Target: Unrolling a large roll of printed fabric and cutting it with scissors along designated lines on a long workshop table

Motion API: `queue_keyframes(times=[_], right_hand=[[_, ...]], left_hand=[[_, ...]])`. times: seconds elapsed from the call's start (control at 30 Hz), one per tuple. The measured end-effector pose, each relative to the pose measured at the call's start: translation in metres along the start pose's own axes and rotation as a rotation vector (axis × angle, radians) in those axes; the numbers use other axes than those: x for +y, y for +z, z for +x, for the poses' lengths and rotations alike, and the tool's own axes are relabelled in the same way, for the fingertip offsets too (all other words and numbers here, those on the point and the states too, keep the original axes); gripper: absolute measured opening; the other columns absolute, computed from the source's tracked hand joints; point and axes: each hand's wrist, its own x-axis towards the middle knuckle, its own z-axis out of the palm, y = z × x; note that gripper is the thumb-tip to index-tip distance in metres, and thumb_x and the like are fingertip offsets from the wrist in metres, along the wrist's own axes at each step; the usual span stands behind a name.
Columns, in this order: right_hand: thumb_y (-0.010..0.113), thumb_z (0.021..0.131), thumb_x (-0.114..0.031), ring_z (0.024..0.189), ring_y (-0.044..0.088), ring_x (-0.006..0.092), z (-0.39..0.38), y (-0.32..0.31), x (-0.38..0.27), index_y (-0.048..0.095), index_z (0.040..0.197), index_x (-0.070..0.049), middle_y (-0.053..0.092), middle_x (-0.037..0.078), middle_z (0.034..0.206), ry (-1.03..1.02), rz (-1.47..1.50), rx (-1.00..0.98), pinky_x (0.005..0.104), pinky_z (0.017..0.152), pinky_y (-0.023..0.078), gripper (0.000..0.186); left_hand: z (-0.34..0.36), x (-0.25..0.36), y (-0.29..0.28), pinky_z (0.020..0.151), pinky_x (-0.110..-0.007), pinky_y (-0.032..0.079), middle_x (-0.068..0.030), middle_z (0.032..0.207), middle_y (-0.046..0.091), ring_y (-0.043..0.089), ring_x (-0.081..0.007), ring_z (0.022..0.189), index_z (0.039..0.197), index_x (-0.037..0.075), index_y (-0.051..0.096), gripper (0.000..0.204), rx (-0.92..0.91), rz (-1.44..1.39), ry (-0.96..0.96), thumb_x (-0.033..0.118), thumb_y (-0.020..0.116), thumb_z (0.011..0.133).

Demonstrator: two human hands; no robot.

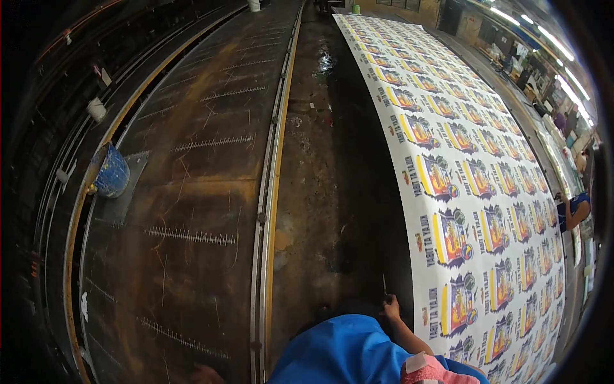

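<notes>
My right hand [390,308] is closed around a thin, pointed, light-coloured blade-like tool [384,284]. Its tip points away from me; whether it is a knife or scissors cannot be made out. Just right of this hand runs the left edge of a long white printed sheet [417,256], covered in repeated purple, yellow and red designs. Low in the picture, my left hand [208,374] shows only in part, dim and blurred, over the near end of a dark, stained table [192,275]. Its fingers are hard to read.
A metal rail [261,217] edges the dark table. A blue-stained bucket [110,171] stands at its left side, with a white bucket [96,109] farther off. Between the tables runs a dark floor aisle [307,192]. Another person's arm [575,215] appears beyond the sheet.
</notes>
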Motion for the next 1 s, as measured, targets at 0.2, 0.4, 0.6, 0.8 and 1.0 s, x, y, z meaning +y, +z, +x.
queue_keyframes(times=[0.2, 0.4, 0.6, 0.8, 1.0], right_hand=[[0.057, 0.095, 0.0, 0.074, 0.071, 0.0225, 0.109, 0.052, -0.13, 0.045, 0.135, -0.005, 0.068, 0.017, 0.098, -0.277, 0.087, 0.09, 0.0368, 0.058, 0.062, 0.042], [0.054, 0.096, 0.001, 0.08, 0.07, 0.0218, 0.254, 0.083, -0.235, 0.045, 0.137, -0.003, 0.068, 0.018, 0.098, -0.555, -0.073, -0.073, 0.0365, 0.063, 0.063, 0.042], [0.054, 0.098, 0.002, 0.082, 0.071, 0.0228, 0.339, 0.069, -0.321, 0.046, 0.135, -0.003, 0.068, 0.017, 0.103, -0.53, -0.154, -0.03, 0.0371, 0.062, 0.064, 0.039], [0.051, 0.102, -0.006, 0.077, 0.071, 0.0255, 0.386, 0.064, -0.417, 0.031, 0.137, -0.006, 0.063, 0.016, 0.098, -0.365, 0.121, -0.132, 0.0411, 0.062, 0.065, 0.041], [0.06, 0.098, -0.026, 0.071, 0.072, 0.033, 0.485, 0.103, -0.452, 0.033, 0.132, -0.005, 0.064, 0.018, 0.092, -0.074, 0.04, -0.029, 0.0441, 0.057, 0.063, 0.048]], left_hand=[[-0.023, 0.315, -0.025, 0.122, -0.057, 0.014, -0.0162, 0.165, 0.019, 0.016, -0.0354, 0.152, 0.158, 0.01, 0.022, 0.085, 0.13, -0.435, 0.747, 0.036, 0.069, 0.091], [-0.103, 0.575, -0.091, 0.116, -0.071, 0.006, -0.0097, 0.169, -0.002, 0.001, -0.0373, 0.154, 0.161, 0.015, 0.011, 0.088, -0.124, -0.302, 0.686, 0.052, 0.058, 0.096], [-0.16, 0.693, -0.081, 0.115, -0.07, 0.01, -0.0143, 0.168, 0.006, 0.006, -0.0427, 0.153, 0.16, 0.007, 0.014, 0.092, 0.085, -0.18, 0.124, 0.068, 0.041, 0.096], [-0.154, 0.7, -0.054, 0.115, -0.067, 0.018, -0.0138, 0.167, 0.011, 0.014, -0.0387, 0.153, 0.16, 0.008, 0.013, 0.088, 0.2, 0.023, 0.076, 0.067, 0.033, 0.098], [-0.16, 0.703, -0.064, 0.118, -0.061, 0.018, -0.0065, 0.167, 0.017, 0.015, -0.0344, 0.153, 0.159, 0.011, 0.021, 0.084, 0.208, 0.031, -0.004, 0.067, 0.037, 0.098]])
